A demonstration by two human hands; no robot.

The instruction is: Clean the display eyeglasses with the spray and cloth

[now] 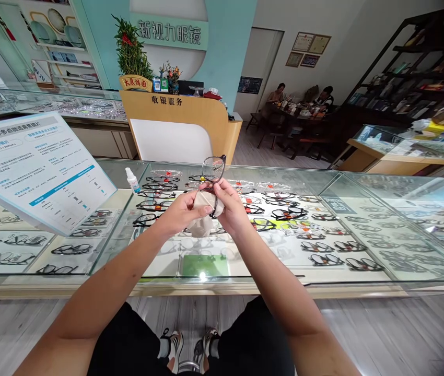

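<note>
Above the glass counter, my right hand (233, 208) is closed on a pair of dark-rimmed eyeglasses (214, 168), with one lens standing up above my fingers. My left hand (178, 213) pinches a pale beige cloth (200, 225) that wraps around the lower lens. Much of that lens is hidden by the cloth and fingers. On the counter left of my hands stands a small white spray bottle (132, 180) with a blue label. Beneath the glass lie several rows of eyeglass frames (289, 213).
A large printed sign (45, 167) leans over the counter at left. Behind the glass display counter (269, 279) stands a wooden cashier desk (183, 112) with a plant (130, 49). Two people sit at a far table (300, 112). Another display case (386, 146) is at right.
</note>
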